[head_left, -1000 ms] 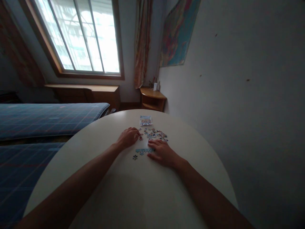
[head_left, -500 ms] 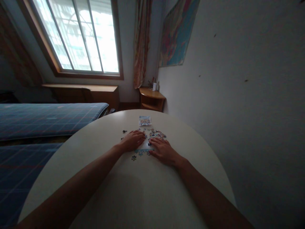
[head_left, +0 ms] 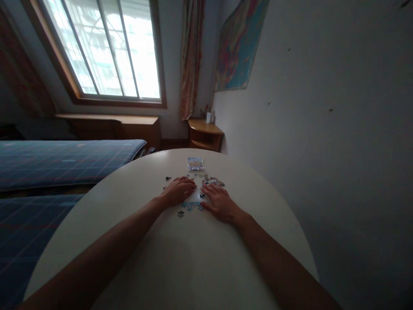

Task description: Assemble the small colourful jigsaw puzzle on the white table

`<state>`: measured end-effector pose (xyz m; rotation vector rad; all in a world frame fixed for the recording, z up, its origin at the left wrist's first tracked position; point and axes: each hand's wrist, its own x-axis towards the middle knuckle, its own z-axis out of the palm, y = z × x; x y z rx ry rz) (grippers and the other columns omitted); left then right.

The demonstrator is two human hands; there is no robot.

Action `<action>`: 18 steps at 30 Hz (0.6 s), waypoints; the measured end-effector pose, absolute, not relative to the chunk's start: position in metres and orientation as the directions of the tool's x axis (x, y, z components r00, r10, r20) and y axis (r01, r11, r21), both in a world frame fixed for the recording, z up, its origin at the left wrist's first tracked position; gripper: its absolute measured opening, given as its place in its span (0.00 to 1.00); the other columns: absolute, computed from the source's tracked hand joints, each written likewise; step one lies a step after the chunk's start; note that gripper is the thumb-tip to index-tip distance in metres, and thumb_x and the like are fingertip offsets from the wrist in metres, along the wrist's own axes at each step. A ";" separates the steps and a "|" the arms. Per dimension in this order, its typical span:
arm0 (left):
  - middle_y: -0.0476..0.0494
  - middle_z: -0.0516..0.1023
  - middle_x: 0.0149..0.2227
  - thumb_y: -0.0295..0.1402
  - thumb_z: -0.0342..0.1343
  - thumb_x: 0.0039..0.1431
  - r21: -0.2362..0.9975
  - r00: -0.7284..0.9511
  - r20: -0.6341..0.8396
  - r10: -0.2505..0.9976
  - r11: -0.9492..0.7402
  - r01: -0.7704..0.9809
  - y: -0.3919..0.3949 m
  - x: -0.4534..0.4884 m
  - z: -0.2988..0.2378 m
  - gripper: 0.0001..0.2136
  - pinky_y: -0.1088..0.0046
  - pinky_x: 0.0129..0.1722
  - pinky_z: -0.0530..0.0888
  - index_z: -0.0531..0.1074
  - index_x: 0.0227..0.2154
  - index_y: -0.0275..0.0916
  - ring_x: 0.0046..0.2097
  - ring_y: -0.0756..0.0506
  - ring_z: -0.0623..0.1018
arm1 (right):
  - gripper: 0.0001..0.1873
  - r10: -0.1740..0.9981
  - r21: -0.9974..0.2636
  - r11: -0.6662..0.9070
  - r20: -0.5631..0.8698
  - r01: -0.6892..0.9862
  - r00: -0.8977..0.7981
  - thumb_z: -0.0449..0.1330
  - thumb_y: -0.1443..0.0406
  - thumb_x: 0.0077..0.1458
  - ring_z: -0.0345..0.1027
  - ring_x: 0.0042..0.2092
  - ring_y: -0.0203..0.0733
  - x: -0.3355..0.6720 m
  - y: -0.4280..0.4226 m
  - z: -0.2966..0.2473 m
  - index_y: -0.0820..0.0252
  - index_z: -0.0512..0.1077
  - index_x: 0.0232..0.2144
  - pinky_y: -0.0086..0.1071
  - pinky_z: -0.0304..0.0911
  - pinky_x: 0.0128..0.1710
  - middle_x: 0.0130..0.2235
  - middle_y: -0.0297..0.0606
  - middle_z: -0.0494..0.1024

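Note:
Both my hands lie on a round white table [head_left: 180, 262] among small colourful jigsaw pieces. My left hand [head_left: 177, 190] rests palm down with its fingers stretched toward the loose pile of pieces [head_left: 211, 181]. My right hand [head_left: 219, 202] lies flat beside it, fingers apart, its tips at the pile. A short joined strip of blue pieces [head_left: 191, 206] sits between and just below the hands. A single dark piece [head_left: 180, 213] lies nearer to me. Two stray pieces [head_left: 167, 178] lie left of my left hand. A small picture card [head_left: 195, 163] lies beyond the pile.
A grey wall [head_left: 322, 129] runs close along the table's right side, with a map poster [head_left: 238, 47] on it. Blue plaid beds [head_left: 64, 161] stand to the left. A wooden corner shelf [head_left: 204, 133] and a window [head_left: 103, 47] with a curtain are behind the table.
My left hand slid right toward the pile, uncovering stray pieces on its left. My right hand shifted slightly up and left, so the two hands are now closer together.

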<state>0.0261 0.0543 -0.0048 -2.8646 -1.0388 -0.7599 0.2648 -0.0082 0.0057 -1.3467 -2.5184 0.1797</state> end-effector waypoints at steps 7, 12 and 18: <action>0.43 0.81 0.44 0.32 0.55 0.64 0.225 0.578 0.424 0.697 -0.700 0.678 0.050 0.026 -0.003 0.08 0.61 0.53 0.71 0.76 0.43 0.43 0.49 0.42 0.76 | 0.32 0.809 -0.242 0.586 0.235 0.774 -0.539 0.53 0.48 0.63 0.53 0.66 0.53 0.265 -0.005 0.007 0.59 0.65 0.61 0.50 0.47 0.65 0.62 0.47 0.67; 0.41 0.81 0.43 0.32 0.54 0.64 0.226 0.522 0.377 0.765 -0.622 0.749 0.044 0.025 0.005 0.09 0.61 0.52 0.72 0.76 0.44 0.43 0.49 0.41 0.77 | 0.26 0.795 -0.233 0.603 0.263 0.763 -0.547 0.56 0.51 0.62 0.57 0.63 0.53 0.265 -0.008 0.009 0.56 0.69 0.58 0.50 0.50 0.63 0.59 0.47 0.69; 0.40 0.80 0.47 0.34 0.53 0.65 0.267 0.405 0.359 0.841 -0.508 0.819 0.042 0.023 0.007 0.09 0.60 0.52 0.73 0.76 0.44 0.42 0.50 0.39 0.77 | 0.22 0.834 -0.198 0.541 0.251 0.817 -0.491 0.52 0.52 0.65 0.58 0.62 0.53 0.266 -0.010 0.012 0.51 0.73 0.55 0.52 0.51 0.62 0.58 0.44 0.71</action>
